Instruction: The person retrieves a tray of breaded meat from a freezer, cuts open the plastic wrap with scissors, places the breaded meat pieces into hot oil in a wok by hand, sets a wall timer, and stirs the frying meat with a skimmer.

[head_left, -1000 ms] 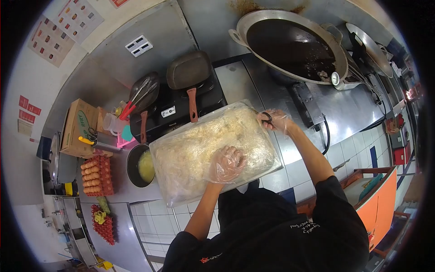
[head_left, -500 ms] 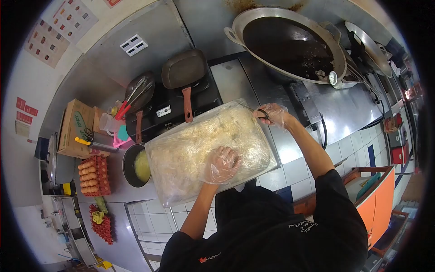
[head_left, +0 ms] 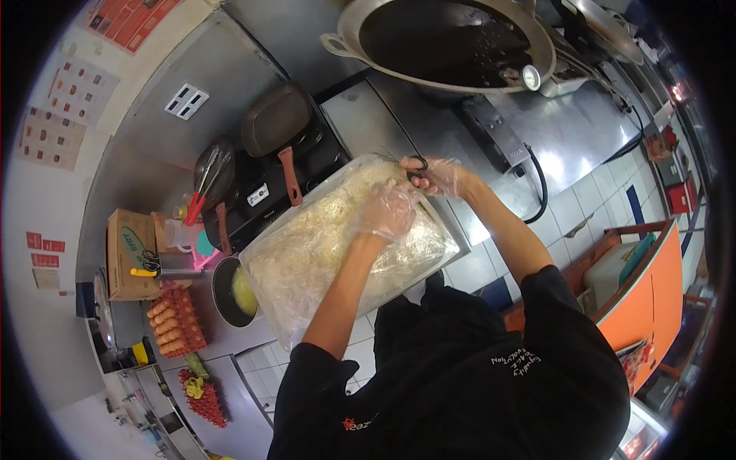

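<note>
A large tray (head_left: 441,264) holds a pale, crumbly mass wrapped in a clear plastic bag (head_left: 322,230). My right hand (head_left: 443,179), in a thin clear glove, grips the scissors (head_left: 419,162) at the tray's far right corner. Their black handle loops show, while the blades are hard to make out against the plastic. My left hand (head_left: 388,211), gloved too, is on the bag just left of the scissors, its fingers bent and closed on the plastic; the fingertips are partly blurred.
Behind the tray is a black stove with a square pan (head_left: 277,123). A big wok of dark oil (head_left: 445,38) stands farther back. On the left are a pot with yellow liquid (head_left: 224,291), egg trays (head_left: 180,322), a cardboard box (head_left: 130,253) and red-handled tongs (head_left: 198,207).
My left hand has moved from the middle of the bag up and right, close to the scissors. My right hand stays at the corner with the scissors. The camera view has shifted.
</note>
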Demonstrator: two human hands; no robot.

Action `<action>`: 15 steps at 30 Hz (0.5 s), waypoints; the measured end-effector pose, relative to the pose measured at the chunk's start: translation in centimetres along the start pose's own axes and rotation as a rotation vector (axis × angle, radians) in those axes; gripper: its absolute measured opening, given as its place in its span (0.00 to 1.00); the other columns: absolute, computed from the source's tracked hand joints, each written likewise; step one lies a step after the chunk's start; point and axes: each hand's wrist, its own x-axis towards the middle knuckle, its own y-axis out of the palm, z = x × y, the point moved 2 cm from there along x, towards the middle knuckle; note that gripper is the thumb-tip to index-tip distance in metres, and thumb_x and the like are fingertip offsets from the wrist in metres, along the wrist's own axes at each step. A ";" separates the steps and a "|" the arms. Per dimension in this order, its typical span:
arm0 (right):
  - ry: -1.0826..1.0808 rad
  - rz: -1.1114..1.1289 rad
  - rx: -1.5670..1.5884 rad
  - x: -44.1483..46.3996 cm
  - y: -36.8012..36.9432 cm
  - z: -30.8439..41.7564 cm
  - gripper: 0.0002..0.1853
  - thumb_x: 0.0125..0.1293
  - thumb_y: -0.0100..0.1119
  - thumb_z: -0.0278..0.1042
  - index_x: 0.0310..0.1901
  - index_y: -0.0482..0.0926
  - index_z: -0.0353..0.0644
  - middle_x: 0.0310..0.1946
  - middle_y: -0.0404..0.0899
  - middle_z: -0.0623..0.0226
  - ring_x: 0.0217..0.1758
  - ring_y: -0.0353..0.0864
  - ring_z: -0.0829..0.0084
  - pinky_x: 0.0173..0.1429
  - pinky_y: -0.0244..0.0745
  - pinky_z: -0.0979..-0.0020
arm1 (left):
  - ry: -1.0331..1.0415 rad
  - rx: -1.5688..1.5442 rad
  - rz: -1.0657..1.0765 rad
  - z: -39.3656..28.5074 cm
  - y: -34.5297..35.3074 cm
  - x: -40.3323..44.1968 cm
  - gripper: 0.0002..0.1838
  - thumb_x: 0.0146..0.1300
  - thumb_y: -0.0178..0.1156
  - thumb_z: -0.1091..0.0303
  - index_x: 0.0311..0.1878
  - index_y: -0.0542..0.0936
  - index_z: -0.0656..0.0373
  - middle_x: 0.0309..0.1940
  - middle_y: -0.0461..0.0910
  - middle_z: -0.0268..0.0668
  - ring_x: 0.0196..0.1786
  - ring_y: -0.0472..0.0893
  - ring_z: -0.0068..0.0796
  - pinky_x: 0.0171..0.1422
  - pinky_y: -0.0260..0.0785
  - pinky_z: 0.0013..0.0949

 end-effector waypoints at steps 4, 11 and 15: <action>-0.020 0.014 0.073 -1.0 -0.1 0.1 0.19 0.75 0.69 0.55 0.41 0.80 0.47 0.25 0.76 0.78 0.22 0.70 0.89 0.21 0.61 0.84 | 0.012 0.090 0.235 0.5 -1.1 1.0 0.16 0.72 0.55 0.54 0.53 0.83 0.51 0.57 0.84 0.35 0.64 0.77 0.40 0.68 0.69 0.51; -0.020 -0.217 -0.422 -11.5 -1.1 -0.7 0.20 0.73 0.69 0.56 0.43 0.83 0.45 0.25 0.80 0.78 0.24 0.76 0.86 0.24 0.65 0.80 | 0.066 0.009 0.193 -1.5 -1.5 2.0 0.20 0.69 0.55 0.52 0.54 0.85 0.51 0.56 0.84 0.40 0.66 0.78 0.43 0.70 0.69 0.52; -0.055 -0.185 -0.364 -16.9 -3.9 -4.1 0.16 0.71 0.73 0.47 0.46 0.82 0.43 0.27 0.83 0.76 0.24 0.79 0.83 0.26 0.70 0.76 | 0.129 -0.040 0.200 -2.5 -1.4 1.5 0.20 0.69 0.56 0.52 0.55 0.86 0.51 0.60 0.84 0.41 0.69 0.78 0.44 0.73 0.69 0.52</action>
